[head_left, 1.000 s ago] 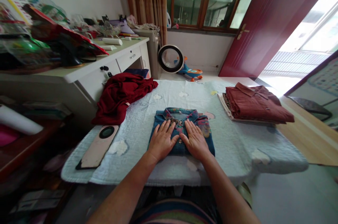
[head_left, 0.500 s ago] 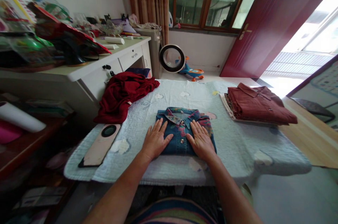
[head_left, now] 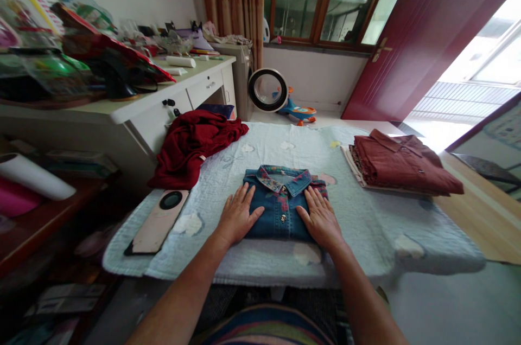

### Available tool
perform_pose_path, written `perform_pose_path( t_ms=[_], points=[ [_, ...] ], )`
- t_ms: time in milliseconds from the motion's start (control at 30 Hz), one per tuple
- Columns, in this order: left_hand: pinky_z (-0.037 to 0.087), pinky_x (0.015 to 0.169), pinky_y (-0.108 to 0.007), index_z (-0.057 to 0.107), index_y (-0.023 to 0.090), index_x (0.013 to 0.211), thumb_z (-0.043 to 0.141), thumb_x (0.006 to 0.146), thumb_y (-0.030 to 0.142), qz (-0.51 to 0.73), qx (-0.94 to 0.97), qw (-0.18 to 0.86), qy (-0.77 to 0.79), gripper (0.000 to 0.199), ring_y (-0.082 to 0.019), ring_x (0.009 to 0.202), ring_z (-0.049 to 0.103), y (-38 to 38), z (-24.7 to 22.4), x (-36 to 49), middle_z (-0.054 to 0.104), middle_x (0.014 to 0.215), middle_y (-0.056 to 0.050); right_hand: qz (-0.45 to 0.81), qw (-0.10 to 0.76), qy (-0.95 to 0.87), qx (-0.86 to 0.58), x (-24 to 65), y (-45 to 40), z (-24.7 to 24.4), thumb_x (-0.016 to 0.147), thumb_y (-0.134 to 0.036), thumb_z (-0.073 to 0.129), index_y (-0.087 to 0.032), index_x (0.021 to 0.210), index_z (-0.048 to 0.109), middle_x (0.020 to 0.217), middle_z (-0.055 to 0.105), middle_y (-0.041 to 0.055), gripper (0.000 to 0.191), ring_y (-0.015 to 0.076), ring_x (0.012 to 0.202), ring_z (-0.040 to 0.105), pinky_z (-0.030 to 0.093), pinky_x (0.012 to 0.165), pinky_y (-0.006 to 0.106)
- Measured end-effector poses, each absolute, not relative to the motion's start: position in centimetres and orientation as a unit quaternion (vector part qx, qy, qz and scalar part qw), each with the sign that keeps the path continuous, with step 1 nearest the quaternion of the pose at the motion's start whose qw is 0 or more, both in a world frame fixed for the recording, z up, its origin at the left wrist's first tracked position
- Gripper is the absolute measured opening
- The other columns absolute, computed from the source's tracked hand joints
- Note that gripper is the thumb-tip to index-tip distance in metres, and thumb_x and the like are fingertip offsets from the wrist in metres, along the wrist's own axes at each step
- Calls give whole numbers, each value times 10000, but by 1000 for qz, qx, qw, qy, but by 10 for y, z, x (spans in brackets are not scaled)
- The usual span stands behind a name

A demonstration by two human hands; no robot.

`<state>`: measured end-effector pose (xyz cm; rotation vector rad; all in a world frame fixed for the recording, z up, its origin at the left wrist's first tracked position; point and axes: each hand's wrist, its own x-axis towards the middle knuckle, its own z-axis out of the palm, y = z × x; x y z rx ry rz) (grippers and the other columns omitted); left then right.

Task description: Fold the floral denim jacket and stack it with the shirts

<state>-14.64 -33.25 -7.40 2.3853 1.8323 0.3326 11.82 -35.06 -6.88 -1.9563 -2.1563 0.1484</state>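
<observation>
A folded denim shirt (head_left: pixel 284 205) with a floral collar lies buttons up in front of me on the pale blue quilted cloth (head_left: pixel 228 263). My left hand (head_left: pixel 240 216) rests flat on its left side, fingers spread, thumb pointing inward. On the shirt's right side lies my right hand (head_left: pixel 321 216), also flat with fingers apart. Neither hand grips the fabric. The collar and front buttons show between the hands, while the palms cover parts of both side edges.
A crumpled dark red garment (head_left: pixel 191 147) lies at the back left, beside a phone (head_left: pixel 157 225). Folded clothes topped by a reddish-brown shirt (head_left: pixel 407 163) form a stack on the right. A cluttered white desk (head_left: pixel 142 103) stands at the left; a red door (head_left: pixel 386 36) stands open.
My hands have moved slightly apart toward the shirt's side edges, the right one outward more. The view has shifted a little; the shirt stays in place.
</observation>
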Motion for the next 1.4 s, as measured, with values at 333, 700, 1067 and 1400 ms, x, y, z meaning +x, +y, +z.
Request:
perform_pose_path(
  t_ms=[333, 700, 1067, 1400],
  points=[
    [330, 1140, -482, 516, 155, 1355, 372, 960, 263, 239, 784, 33, 572, 434, -247, 1395, 383, -303, -48, -140, 480, 1466, -119, 16, 305, -713, -631, 109, -343, -42, 933, -366, 423, -162, 1282, 583, 1370, 573, 118, 435, 241, 1326, 460, 274, 1143, 453],
    [324, 1148, -415, 482, 181, 1402, 381, 941, 217, 133, 856, 97, 491, 473, -208, 1398, 384, -242, -68, -130, 445, 1501, -68, 96, 146, -839, -515, 34, -335, -31, 954, -450, 454, -178, 1334, 561, 1465, 487, 82, 479, 233, 1423, 326, 197, 1181, 448],
    [315, 1144, -436, 411, 231, 1448, 406, 933, 257, 124, 849, 66, 510, 516, -208, 1413, 359, -240, -71, -131, 354, 1556, -71, 114, 151, -843, -503, 51, -356, -37, 955, -435, 468, -212, 1401, 504, 1508, 429, 49, 500, 217, 1427, 321, 199, 1193, 432],
    [255, 1142, -530, 491, 199, 1355, 473, 901, 238, 220, 801, 19, 557, 456, -264, 1360, 407, -260, -53, -125, 495, 1445, -109, 149, 247, -818, -497, 72, -373, -28, 980, -351, 435, -208, 1245, 631, 1336, 612, 62, 359, 210, 1291, 502, 367, 1104, 389]
  ],
)
